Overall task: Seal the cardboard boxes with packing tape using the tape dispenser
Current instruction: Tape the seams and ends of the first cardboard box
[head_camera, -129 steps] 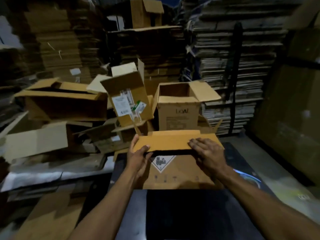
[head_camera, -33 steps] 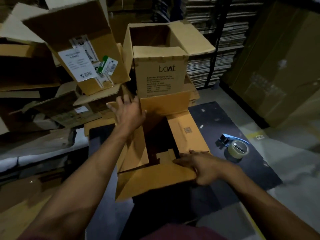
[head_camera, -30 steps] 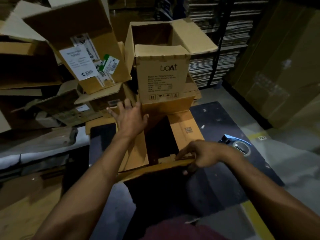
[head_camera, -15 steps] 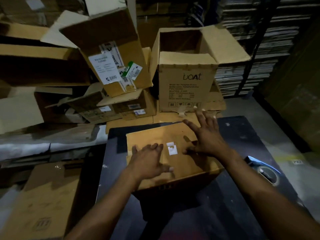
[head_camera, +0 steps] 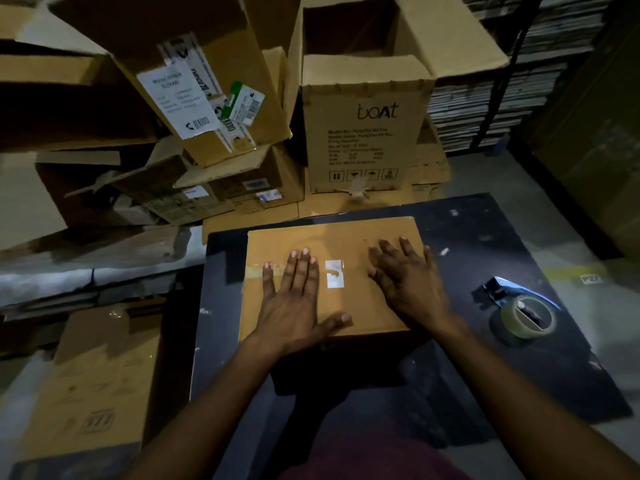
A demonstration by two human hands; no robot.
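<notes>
A brown cardboard box [head_camera: 346,237] stands on the dark table [head_camera: 485,237] with its top flaps folded flat. A small white label sits at the middle of the top, and a strip of old tape shows at its left edge. My left hand [head_camera: 294,303] presses flat on the left half of the top, fingers straight and thumb spread. My right hand [head_camera: 405,278] lies flat on the right half. The tape dispenser [head_camera: 519,313], blue with a roll of clear tape, lies on the table to the right of the box, untouched.
Behind the table stands an open box marked "boat" [head_camera: 367,133], beside a tilted labelled box [head_camera: 194,81] and a heap of other cartons. Flattened cardboard [head_camera: 93,393] lies on the floor at left. Stacked cardboard sheets [head_camera: 485,98] rise at back right.
The box's flaps, open a second ago, are now folded shut. Both hands have spread flat on the top, the left sliding further onto it since half a second ago.
</notes>
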